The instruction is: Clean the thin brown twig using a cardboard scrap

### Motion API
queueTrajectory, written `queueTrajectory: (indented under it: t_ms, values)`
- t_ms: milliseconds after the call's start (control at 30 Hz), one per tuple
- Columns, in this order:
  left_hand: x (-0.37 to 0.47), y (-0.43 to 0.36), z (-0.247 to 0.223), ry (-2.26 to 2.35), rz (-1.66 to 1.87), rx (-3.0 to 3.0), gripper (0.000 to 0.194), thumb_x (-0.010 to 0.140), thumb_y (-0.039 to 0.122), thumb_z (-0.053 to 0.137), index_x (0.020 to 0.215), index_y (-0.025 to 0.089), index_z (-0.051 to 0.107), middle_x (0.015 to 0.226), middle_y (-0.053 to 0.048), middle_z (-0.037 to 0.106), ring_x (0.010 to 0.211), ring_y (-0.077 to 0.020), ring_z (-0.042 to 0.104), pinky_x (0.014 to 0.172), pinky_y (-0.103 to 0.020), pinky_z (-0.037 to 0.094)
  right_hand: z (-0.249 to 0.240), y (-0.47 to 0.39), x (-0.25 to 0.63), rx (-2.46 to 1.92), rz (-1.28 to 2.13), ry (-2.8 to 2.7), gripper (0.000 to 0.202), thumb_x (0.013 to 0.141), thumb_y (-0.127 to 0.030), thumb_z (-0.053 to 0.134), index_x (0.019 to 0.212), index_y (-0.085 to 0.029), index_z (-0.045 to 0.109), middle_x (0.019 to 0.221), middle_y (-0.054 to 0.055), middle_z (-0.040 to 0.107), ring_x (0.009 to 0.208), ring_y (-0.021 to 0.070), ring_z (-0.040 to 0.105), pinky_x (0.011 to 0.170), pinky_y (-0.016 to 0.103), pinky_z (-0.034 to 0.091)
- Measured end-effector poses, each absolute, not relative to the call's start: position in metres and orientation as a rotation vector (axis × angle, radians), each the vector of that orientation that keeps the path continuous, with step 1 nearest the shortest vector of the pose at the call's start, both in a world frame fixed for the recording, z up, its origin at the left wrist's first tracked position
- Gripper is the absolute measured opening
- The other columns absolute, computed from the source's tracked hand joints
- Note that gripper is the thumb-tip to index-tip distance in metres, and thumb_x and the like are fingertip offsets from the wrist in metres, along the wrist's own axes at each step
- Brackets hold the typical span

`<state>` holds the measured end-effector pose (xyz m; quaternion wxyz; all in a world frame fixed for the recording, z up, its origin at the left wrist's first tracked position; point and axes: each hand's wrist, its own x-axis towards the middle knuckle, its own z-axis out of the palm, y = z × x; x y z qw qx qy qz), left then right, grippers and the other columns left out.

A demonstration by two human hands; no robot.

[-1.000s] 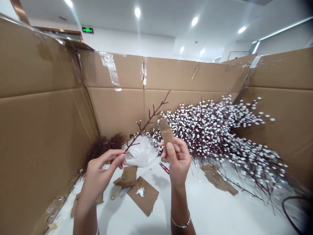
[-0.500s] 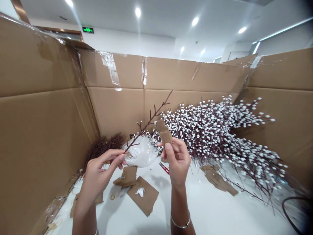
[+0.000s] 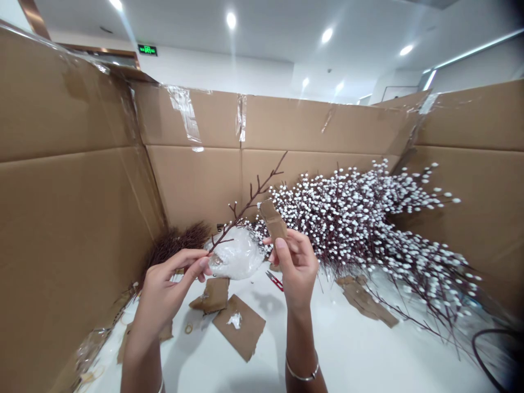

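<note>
My left hand [image 3: 166,289] pinches the lower end of a bare dark-brown branch [image 3: 250,200] that rises up and to the right. My right hand [image 3: 297,267] grips a small strip of brown cardboard [image 3: 272,219], held upright close to the branch. Just behind and between the hands lies a clear bag of white fluff [image 3: 237,255] on the white table [image 3: 356,349].
A big heap of branches with white buds [image 3: 368,224] lies to the right. Bare twigs [image 3: 176,243] pile up at the back left. Cardboard scraps [image 3: 241,326] and red snips [image 3: 275,280] lie on the table. Tall cardboard walls [image 3: 69,207] enclose the space. A black cable [image 3: 487,349] curls at the right.
The cardboard strip in my right hand has tilted and shifted slightly left, toward the branch. My left hand and the branch have barely moved.
</note>
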<state>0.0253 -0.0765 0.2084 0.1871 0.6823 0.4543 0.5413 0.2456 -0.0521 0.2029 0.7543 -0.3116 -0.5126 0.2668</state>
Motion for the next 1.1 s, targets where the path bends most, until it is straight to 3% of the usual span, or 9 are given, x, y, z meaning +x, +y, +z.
queueTrajectory:
  t_ms: [1100]
  values:
    - [0.021,-0.069,0.204,1.350,1.536,2.030,0.013,0.091,0.031,0.062,0.097,0.025,0.072,0.075,0.003,0.070,0.065,-0.0107,0.063,0.064,-0.022,0.049,0.205,-0.054,0.256,-0.691,0.101,-0.887,0.015,0.088,-0.021,0.063,0.103,-0.021,0.065,0.082,0.003,0.071,0.067,0.0148,0.069,0.048,0.024,0.050]
